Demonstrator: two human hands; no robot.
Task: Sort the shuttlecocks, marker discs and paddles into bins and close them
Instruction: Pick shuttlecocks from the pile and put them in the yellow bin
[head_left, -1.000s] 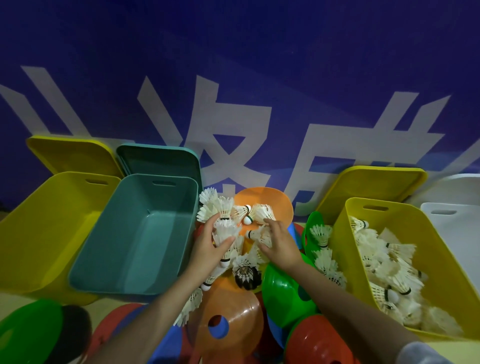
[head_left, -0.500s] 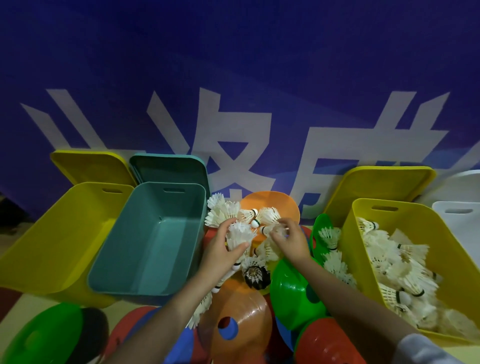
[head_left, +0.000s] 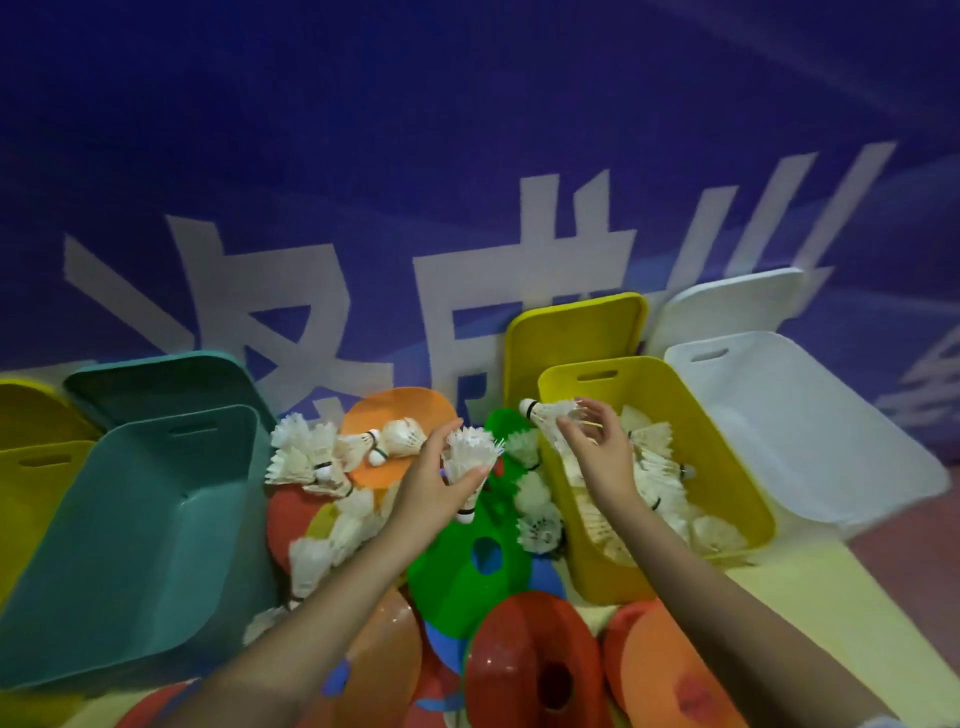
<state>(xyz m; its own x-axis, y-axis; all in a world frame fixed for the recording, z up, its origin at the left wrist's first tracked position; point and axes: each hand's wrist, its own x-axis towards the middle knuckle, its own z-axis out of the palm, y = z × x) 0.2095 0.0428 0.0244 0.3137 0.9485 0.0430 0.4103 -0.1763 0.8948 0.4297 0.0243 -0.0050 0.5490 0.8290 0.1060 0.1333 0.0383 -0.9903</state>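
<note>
The right hand (head_left: 602, 457) had swung from the pile to over the yellow bin (head_left: 727, 467), fingers pinching a shuttlecock (head_left: 545, 411); the left hand (head_left: 436, 483) gripped a shuttlecock stack (head_left: 470, 460).

A single head-worn wide-angle view looks forward and down from just above the person's forearms, close over the floor clutter. It faces a blue banner wall (head_left: 467, 130), tilted slightly, with the teal bin (head_left: 145, 545) at left and the white bin (head_left: 810, 431) at right bounding the frame.
</note>
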